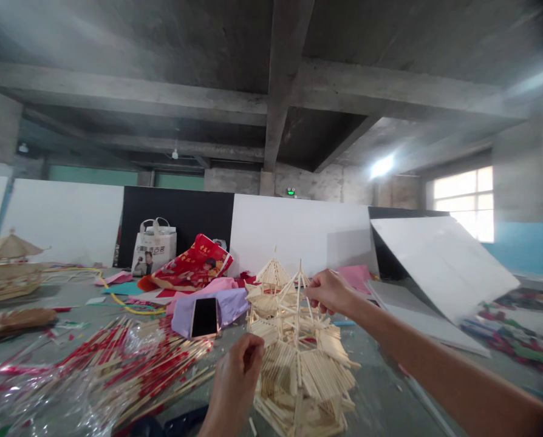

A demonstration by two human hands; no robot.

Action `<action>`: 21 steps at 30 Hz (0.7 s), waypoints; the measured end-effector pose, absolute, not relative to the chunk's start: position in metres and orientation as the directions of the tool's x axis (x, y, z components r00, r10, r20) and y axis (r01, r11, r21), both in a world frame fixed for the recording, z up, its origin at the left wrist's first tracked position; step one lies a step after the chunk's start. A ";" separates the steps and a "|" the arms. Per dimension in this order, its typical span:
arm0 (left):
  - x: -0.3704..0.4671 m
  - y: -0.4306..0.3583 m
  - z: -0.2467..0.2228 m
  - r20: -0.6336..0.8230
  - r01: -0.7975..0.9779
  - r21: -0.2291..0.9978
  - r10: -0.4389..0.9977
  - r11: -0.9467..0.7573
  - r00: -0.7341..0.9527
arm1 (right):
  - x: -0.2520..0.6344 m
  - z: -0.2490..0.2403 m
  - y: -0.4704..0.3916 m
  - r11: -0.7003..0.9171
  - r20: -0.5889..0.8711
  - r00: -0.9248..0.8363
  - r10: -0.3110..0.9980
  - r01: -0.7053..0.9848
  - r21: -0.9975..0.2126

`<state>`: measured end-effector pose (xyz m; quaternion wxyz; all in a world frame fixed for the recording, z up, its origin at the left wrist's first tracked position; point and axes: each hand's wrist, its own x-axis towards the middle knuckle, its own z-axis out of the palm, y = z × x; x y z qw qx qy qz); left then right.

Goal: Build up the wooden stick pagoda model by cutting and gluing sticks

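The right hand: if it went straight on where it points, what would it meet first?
Most likely the stick tower, at its open peak; the right hand may be touching it, but depth is unclear.

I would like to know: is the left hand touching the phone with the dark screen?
Apart. The head view shows a strip of grey surface between the left hand and the phone.

2 bare hands (240, 365), bare wrists (352, 303), and a right forearm (408, 347), also bare, tapering toward the wrist.
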<state>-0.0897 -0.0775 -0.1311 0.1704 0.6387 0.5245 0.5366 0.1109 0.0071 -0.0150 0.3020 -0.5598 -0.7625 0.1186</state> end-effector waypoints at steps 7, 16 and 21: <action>-0.090 -0.076 -0.134 0.521 0.505 0.765 0.845 -0.399 -0.121 | 0.111 -0.017 0.007 0.347 0.327 -0.192 0.925 0.776 -0.527; -0.089 -0.078 -0.135 0.524 0.505 0.762 0.844 -0.406 -0.112 | 0.109 -0.013 -0.001 0.348 0.327 -0.192 0.925 0.774 -0.529; -0.087 -0.080 -0.131 0.522 0.528 0.755 0.844 -0.389 -0.124 | 0.107 -0.009 -0.010 0.356 0.338 -0.197 0.920 0.778 -0.517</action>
